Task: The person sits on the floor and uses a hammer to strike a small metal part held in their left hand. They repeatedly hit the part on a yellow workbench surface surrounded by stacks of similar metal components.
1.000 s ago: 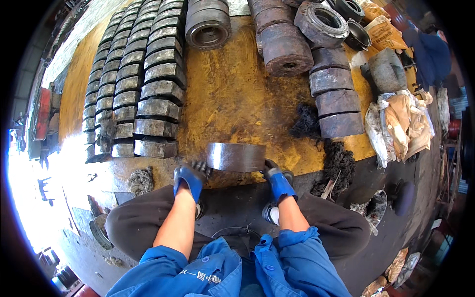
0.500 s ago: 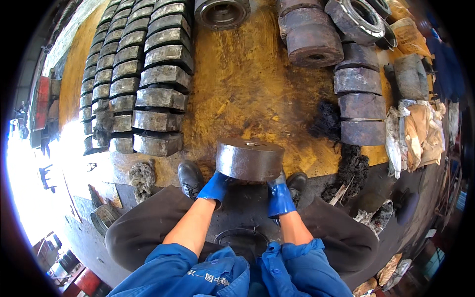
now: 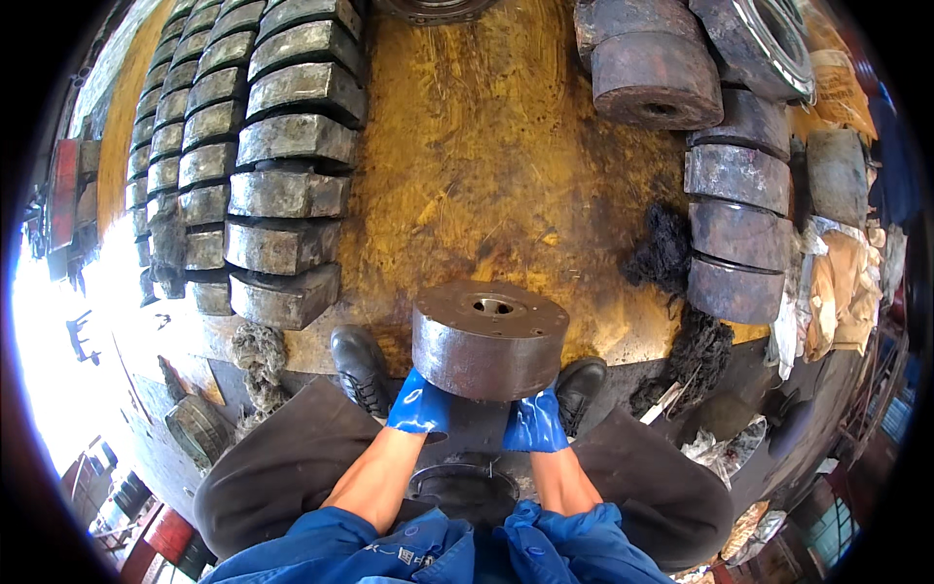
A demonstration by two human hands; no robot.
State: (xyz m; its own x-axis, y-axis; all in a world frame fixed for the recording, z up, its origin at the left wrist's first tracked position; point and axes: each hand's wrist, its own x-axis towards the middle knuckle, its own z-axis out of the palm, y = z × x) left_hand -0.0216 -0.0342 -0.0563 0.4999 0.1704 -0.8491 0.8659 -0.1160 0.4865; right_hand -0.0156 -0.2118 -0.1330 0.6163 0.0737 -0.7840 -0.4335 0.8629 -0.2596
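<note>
A thick, dark metal disc point(image 3: 489, 358) with a hole through its middle and small holes near its rim is between my hands, its flat top tilted slightly toward me. My left hand point(image 3: 418, 406), in a blue rubber glove, grips its lower left side. Gloved the same way, my right hand point(image 3: 536, 422) supports the lower right side. The disc hides the fingers of both hands. It is in front of my black shoes point(image 3: 362, 368), over the near edge of the yellow, oil-stained surface point(image 3: 467, 175); whether it touches that surface I cannot tell.
Rows of metal blocks point(image 3: 284, 195) line the left. On the right are a row of rusty cylinders point(image 3: 740, 234), larger stacked cylinders point(image 3: 657, 78) and a ring-shaped part point(image 3: 759, 44). Black fibre waste point(image 3: 662, 243) and crumpled brown paper point(image 3: 842, 277) lie nearby. A round tin point(image 3: 197, 428) stands left.
The disc has come closer to me, and more of its top face and central hole show. Both hands have moved with it. The whole view has shifted a little.
</note>
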